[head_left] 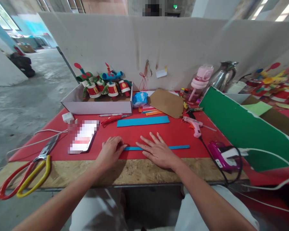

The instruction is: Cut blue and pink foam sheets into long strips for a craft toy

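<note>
A narrow blue paper strip (180, 147) lies across the red sheet near the table's front edge. My left hand (113, 148) has its fingers curled together at the strip's left end, pinching it; that end is hidden under the fingers. Flat over the strip's middle rests my right hand (157, 150), palm down with fingers spread. Farther back lies a wider blue paper piece (143, 121), apart from both hands. To the left of my left hand is a phone (84, 137) with a lit screen.
Large scissors (42, 157) overhang the front left edge. A white box (96, 107) of paper-cup figures stands behind. At right are a pink glue gun (194, 125), a purple power block (223, 157) with cables, and a green panel (245, 134). A brown cardboard piece (167, 102) lies at the back.
</note>
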### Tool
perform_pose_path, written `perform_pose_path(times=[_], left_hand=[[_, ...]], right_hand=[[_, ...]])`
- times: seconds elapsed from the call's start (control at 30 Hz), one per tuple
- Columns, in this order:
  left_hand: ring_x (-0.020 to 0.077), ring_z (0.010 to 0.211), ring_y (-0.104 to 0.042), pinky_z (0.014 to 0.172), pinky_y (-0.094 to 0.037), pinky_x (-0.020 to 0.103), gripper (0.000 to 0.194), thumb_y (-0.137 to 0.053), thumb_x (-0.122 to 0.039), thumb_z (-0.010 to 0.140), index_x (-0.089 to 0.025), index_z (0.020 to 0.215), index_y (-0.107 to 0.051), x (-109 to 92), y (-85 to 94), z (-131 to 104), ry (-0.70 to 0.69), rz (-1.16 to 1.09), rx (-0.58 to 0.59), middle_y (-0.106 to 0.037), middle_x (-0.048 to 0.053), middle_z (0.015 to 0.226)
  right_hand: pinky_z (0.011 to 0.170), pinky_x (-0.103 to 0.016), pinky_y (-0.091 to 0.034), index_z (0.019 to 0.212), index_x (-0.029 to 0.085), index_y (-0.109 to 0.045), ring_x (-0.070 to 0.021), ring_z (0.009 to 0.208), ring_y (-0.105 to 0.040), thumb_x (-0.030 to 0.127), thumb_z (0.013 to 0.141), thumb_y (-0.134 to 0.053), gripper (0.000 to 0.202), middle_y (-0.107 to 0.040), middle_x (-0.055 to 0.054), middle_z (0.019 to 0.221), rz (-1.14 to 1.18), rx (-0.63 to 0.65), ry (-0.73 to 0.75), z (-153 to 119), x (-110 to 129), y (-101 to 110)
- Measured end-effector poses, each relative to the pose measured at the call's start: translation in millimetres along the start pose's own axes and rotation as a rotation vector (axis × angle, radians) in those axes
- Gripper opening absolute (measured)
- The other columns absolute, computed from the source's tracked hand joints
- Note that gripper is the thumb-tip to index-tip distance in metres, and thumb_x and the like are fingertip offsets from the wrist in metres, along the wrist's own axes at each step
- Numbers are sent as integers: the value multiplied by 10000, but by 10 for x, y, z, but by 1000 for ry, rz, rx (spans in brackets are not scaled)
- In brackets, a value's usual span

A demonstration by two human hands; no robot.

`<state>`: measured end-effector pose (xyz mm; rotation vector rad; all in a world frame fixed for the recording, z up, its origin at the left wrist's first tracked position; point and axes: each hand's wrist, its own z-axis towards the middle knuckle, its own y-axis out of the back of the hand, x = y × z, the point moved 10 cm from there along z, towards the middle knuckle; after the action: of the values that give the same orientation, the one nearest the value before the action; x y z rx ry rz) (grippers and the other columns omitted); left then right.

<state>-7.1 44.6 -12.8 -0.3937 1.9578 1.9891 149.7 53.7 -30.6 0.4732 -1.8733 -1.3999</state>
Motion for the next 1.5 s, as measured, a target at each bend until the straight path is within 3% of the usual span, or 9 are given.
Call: perform_pose_path(times=[0.27, 0.47, 0.87, 0.93, 1.03, 1.13, 1.23, 1.37, 1.5], left_hand=[[270, 936, -526, 801, -397, 413, 161, -479, -291, 885, -210, 795, -584, -63, -55, -51, -40, 91, 69, -651, 81, 927], [271, 946, -502, 789, -377, 421, 250, -396, -284, 930, -217, 823, -612, -62, -43, -55, -52, 95, 40, -621, 92, 959], [271, 961, -537, 827, -421, 439, 260, -408, -293, 939, -203, 825, -624, -37, -21, -36, -16, 167, 44, -630, 92, 982], [279, 1027, -551, 888, -425, 466, 274, -384, -261, 947, -197, 935, -650, -137, 36, -80, -58, 217, -22, -643, 114, 1085], [277, 1300, -450, 1076, -335, 497, 401, -310, -185, 958, -193, 1236, -599, -493, -19, -241, -283, 260, -102, -563, 127, 1370], [252, 1430, -332, 1162, -265, 474, 484, -276, -316, 997, -165, 1424, -447, -729, -274, -410, -441, 269, -38, -467, 122, 1495], [264, 1438, -334, 1150, -314, 439, 682, -244, -548, 985, -101, 1496, -318, -729, -448, -476, -455, 255, 35, -401, 169, 1532], [258, 1448, -319, 1147, -329, 419, 722, -222, -585, 979, -125, 1535, -226, -615, -464, -497, -460, 246, 53, -350, 168, 1558], [278, 1449, -314, 1167, -301, 438, 786, -269, -654, 943, -126, 1525, -268, -464, -415, -516, -452, 298, 19, -360, 171, 1551]], right_hand=[[1197, -593, -65, 1508, 417, -273, -319, 1497, -99, 557, 1013, -247, 515, -246, 59, 1602, -13, -29, 12, -6, 4, 10], [1190, -605, -64, 1519, 412, -235, -347, 1494, -80, 622, 987, -242, 572, -213, 49, 1614, -3, -20, 32, -14, 7, -8], [1186, -626, -76, 1479, 442, -327, -350, 1492, -95, 586, 998, -282, 504, -242, 63, 1602, -31, -38, 43, -19, 34, 4], [1186, -624, -76, 1477, 438, -335, -350, 1492, -89, 581, 1000, -284, 501, -242, 60, 1603, -34, -40, 45, -18, 35, 3], [1186, -624, -60, 1466, 419, -378, -352, 1493, -81, 593, 990, -311, 511, -242, 51, 1606, -41, -36, 55, -24, 48, 6], [1187, -621, -47, 1459, 371, -420, -361, 1491, -86, 625, 967, -346, 558, -247, 27, 1608, -48, -21, 61, -35, 64, 8], [1187, -623, -48, 1466, 350, -415, -366, 1490, -92, 616, 964, -369, 571, -248, 18, 1609, -61, -22, 64, -40, 80, 19], [1194, -605, -55, 1452, 376, -430, -349, 1491, -108, 500, 1008, -345, 469, -257, 52, 1602, -92, -14, 45, -22, 70, 3], [1194, -601, -64, 1495, 394, -325, -317, 1493, -125, 503, 1018, -305, 490, -263, 50, 1598, -80, -39, 45, -22, 63, 17]])
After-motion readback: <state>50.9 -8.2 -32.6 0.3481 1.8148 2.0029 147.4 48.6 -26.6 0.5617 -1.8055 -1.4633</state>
